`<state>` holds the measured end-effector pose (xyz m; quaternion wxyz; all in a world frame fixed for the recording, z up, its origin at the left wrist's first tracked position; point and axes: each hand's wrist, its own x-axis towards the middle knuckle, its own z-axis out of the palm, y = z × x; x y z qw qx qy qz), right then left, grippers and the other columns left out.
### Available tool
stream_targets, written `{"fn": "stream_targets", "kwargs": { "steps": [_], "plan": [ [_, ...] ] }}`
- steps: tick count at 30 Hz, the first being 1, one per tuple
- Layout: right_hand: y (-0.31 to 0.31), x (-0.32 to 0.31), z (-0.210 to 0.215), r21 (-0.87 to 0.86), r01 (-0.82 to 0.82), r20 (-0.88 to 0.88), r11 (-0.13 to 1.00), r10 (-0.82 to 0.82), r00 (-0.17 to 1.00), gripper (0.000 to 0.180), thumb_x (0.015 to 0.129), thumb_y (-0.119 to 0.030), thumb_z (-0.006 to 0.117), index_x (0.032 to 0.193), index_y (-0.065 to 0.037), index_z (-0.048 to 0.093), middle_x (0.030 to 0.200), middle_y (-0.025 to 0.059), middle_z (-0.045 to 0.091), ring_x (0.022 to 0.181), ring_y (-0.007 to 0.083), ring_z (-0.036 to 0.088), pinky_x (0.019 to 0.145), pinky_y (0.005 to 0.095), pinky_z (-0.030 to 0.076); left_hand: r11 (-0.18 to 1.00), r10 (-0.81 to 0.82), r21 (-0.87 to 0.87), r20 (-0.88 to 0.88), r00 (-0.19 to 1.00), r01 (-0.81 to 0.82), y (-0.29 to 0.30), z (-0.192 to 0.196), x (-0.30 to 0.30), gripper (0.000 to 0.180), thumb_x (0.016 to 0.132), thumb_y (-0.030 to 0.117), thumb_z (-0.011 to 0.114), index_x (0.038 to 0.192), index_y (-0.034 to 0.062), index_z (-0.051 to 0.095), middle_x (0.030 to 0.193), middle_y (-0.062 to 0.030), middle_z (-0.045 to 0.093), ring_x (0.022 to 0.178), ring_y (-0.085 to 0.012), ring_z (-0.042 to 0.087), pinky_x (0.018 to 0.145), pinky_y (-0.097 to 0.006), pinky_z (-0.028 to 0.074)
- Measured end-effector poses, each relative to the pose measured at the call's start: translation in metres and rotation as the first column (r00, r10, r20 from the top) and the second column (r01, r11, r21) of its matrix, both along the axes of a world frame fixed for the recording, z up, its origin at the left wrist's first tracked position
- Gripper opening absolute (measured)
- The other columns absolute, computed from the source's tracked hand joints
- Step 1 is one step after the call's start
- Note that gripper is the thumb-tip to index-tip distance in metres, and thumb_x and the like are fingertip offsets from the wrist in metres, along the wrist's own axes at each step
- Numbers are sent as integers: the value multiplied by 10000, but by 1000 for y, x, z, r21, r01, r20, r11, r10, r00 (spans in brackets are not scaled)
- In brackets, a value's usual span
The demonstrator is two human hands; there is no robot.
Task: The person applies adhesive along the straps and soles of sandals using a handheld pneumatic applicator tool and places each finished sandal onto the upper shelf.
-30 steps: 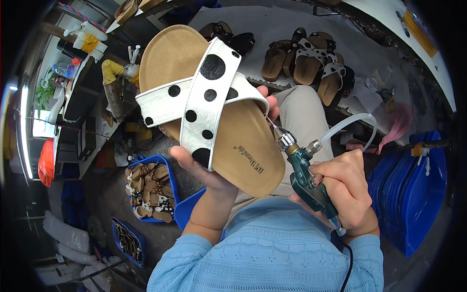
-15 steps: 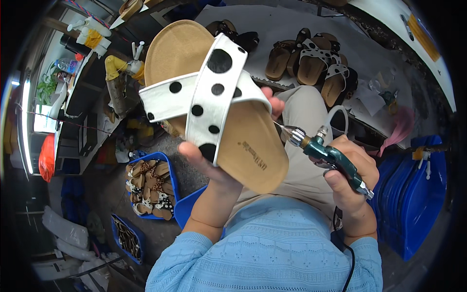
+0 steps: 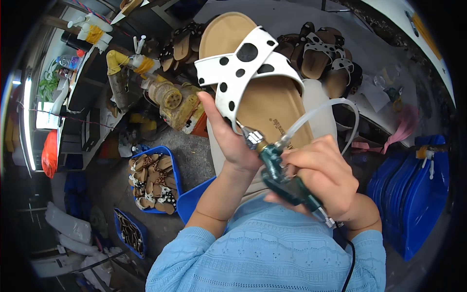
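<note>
In the head view, the left hand (image 3: 233, 141) holds a cork-soled sandal (image 3: 262, 82) with white, black-spotted straps raised before the chest, its fingers curled around the sandal's left edge, thumb on top. The right hand (image 3: 323, 177) has its fingers wrapped tight around a green handheld tool (image 3: 282, 177), whose metal tip touches the strap beside the left thumb. A clear hose (image 3: 321, 109) arcs off the tool. Below left sits a blue bin of sandals (image 3: 153, 182).

The sandal (image 3: 262, 92) has glossy white spotted straps, a matt cork-like footbed; the tool (image 3: 282, 177) looks metallic green.
</note>
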<state>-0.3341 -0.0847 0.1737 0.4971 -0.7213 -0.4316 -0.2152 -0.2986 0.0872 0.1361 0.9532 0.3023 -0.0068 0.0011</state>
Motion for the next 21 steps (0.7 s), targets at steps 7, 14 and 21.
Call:
{"fn": "stream_targets", "kwargs": {
  "steps": [7,14,21],
  "plan": [
    [26,-6,-8,34,67,234,997,-74,969,265,501,-140,581,695,36,542,838,192,643,684,270,615,610,354,453,870,-185,-411,242,953,273,-2,11,3,1201,782,949,348,1523,5,324,1439,-317,443,1244,-405,549,1090,-552,457],
    [32,-12,0,55,96,147,994,-103,984,309,495,-154,621,700,64,544,842,231,676,667,277,655,590,337,381,861,-228,-329,434,872,389,3,-1,11,1222,811,823,565,1514,-117,225,1459,-300,446,1339,-403,489,1203,-560,324],
    [26,-4,-4,62,-1,98,998,-5,995,349,547,-213,678,714,69,558,769,192,633,557,219,531,544,327,311,880,-259,-268,420,870,392,10,-5,11,1245,786,799,632,1514,-127,229,1448,-283,475,1363,-347,485,1200,-537,325]
  ]
}}
